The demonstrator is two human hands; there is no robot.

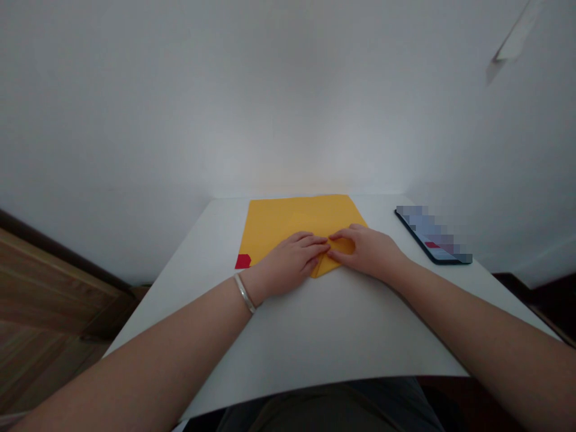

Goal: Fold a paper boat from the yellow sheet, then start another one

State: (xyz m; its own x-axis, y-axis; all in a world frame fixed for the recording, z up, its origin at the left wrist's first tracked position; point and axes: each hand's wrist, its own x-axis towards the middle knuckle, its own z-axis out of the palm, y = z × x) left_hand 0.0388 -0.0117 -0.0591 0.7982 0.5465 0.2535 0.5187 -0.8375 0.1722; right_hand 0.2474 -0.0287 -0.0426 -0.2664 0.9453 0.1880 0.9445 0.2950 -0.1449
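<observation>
A yellow sheet of paper (292, 215) lies on the white table, its near edge partly folded into slanting creases. At its near left corner is a small red patch (243, 261). My left hand (297, 258), with a silver bangle on the wrist, rests flat over the near edge of the sheet, fingers stretched to the right. My right hand (364, 249) is on the near right part, thumb and forefinger curved around a small fold, their tips close to my left fingertips. The paper under both hands is hidden.
A phone (432, 234) with a dark edge and blurred screen lies on the table (315, 336) to the right. The white wall (288, 108) rises behind the table's far edge. Wooden furniture (49, 300) stands at the left.
</observation>
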